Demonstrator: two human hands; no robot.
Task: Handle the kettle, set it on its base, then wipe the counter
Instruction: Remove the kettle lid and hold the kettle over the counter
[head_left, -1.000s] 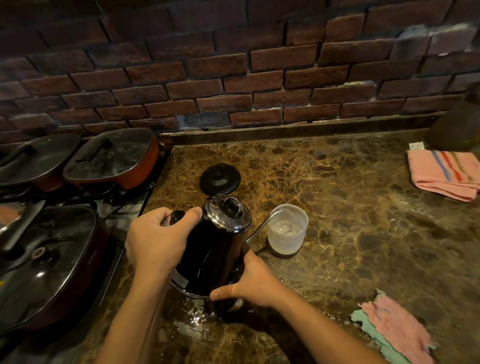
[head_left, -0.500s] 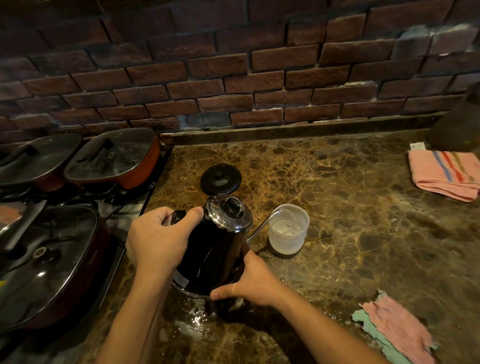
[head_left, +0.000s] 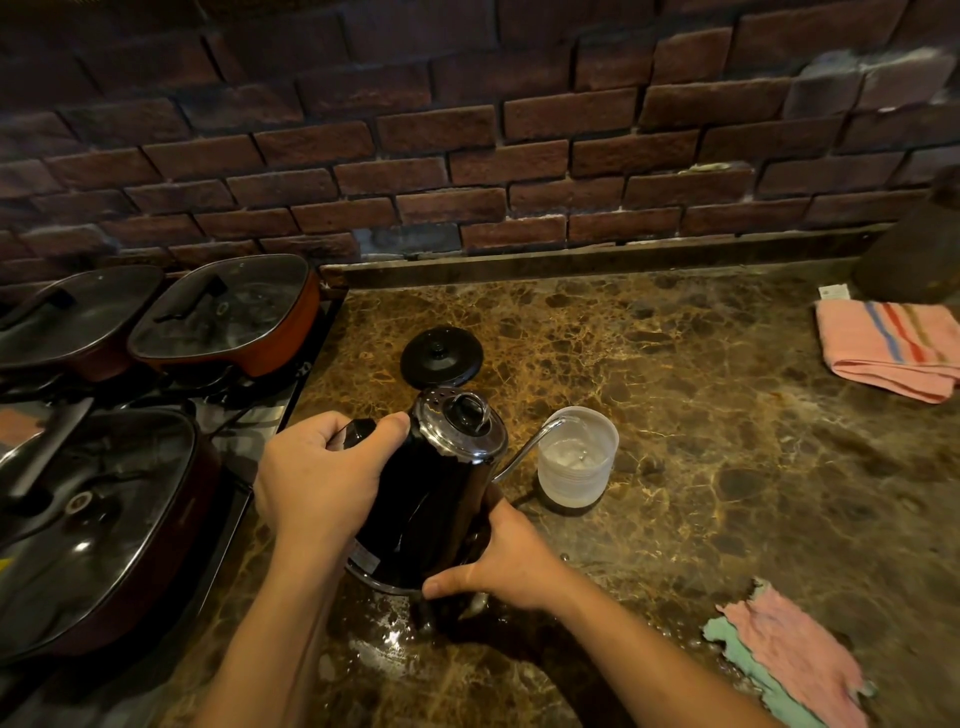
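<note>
A black gooseneck kettle (head_left: 431, 499) with a chrome lid is tilted to the right over the brown marble counter (head_left: 701, 415). My left hand (head_left: 322, 478) grips its handle. My right hand (head_left: 498, 556) holds the kettle's lower right side near the bottom. The thin spout reaches over the rim of a translucent plastic cup (head_left: 576, 457) that holds some water. The round black kettle base (head_left: 441, 357) lies on the counter just behind the kettle. A pink and green rag (head_left: 789, 660) lies at the front right. Water glistens on the counter under the kettle.
Three lidded pans sit on the stove at the left, the nearest one (head_left: 93, 519) close to my left arm. A folded pink striped towel (head_left: 888, 348) lies at the far right beside a dark object (head_left: 914, 260). A brick wall backs the counter.
The kettle and both hands have stayed almost in place, with the spout held over the cup.
</note>
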